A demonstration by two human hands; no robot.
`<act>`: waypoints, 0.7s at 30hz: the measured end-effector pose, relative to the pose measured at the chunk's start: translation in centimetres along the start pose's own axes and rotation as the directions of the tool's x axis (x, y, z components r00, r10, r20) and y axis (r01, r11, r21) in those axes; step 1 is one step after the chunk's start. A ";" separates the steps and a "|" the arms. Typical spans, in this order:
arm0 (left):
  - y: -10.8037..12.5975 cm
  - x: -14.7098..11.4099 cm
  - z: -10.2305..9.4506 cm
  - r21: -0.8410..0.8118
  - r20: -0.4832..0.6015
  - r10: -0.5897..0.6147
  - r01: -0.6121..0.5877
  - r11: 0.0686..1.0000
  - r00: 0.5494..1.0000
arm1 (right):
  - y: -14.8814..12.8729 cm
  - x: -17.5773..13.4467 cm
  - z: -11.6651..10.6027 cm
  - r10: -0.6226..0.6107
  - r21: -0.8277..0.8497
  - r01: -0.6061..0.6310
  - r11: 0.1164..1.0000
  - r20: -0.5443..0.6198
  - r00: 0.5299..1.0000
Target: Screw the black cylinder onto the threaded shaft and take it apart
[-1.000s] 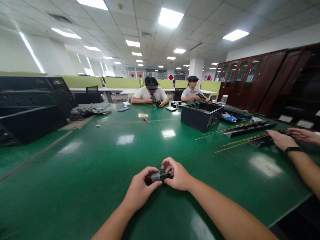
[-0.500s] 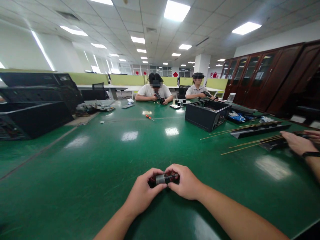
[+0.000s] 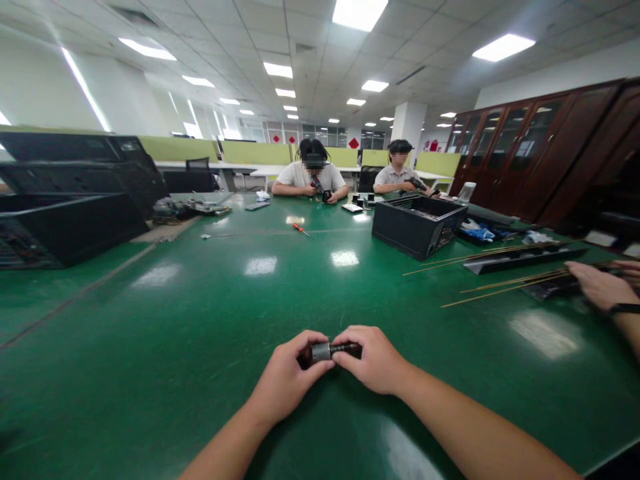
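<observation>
Low over the green table [image 3: 210, 360], both of my hands hold a small cylindrical metal part [image 3: 321, 351] lying sideways. It has a smooth silver sleeve and a thinner, dark ridged shaft [image 3: 342, 348]. The fingers of my left hand [image 3: 283, 377] are closed round the silver end. My right hand [image 3: 377, 363] grips the dark end, with thumb and forefinger near the sleeve. Fingers and palms hide both outer ends, and I cannot make out the part's exact kind.
A black computer case [image 3: 417, 227] stands at right centre. Metal channels [image 3: 525, 257] and thin rods [image 3: 490, 293] lie near another person's hand [image 3: 600, 283]. An orange screwdriver [image 3: 299, 229] is mid-table. More cases [image 3: 75, 227] stand left. Two people [image 3: 310, 177] work across the table.
My right hand has shifted slightly along the part, and more of the ridged shaft shows beside the sleeve. My left hand stays round the silver end. The view has tilted a little.
</observation>
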State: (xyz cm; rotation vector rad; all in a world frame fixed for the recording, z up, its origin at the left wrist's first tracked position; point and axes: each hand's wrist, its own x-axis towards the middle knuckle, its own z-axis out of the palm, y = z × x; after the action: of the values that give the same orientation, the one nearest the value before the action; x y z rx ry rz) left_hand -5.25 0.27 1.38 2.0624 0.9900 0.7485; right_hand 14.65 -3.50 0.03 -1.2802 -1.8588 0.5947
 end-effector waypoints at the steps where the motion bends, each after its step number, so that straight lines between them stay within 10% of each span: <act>1: 0.0 0.0 0.0 0.000 -0.001 -0.001 0.001 1.000 1.000 | 0.0 0.0 0.0 0.003 -0.003 -0.003 1.000 0.009 1.000; 21: -0.4 -0.1 0.1 -0.033 0.018 -0.008 0.009 0.999 1.000 | -0.2 -0.1 -0.5 -0.010 -0.037 0.014 0.999 0.086 0.996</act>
State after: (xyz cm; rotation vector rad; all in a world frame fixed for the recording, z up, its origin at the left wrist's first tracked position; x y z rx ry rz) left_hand -5.41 0.39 0.98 2.0320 0.9698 0.7355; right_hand 15.01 -3.70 0.41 -1.2850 -1.9554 0.6194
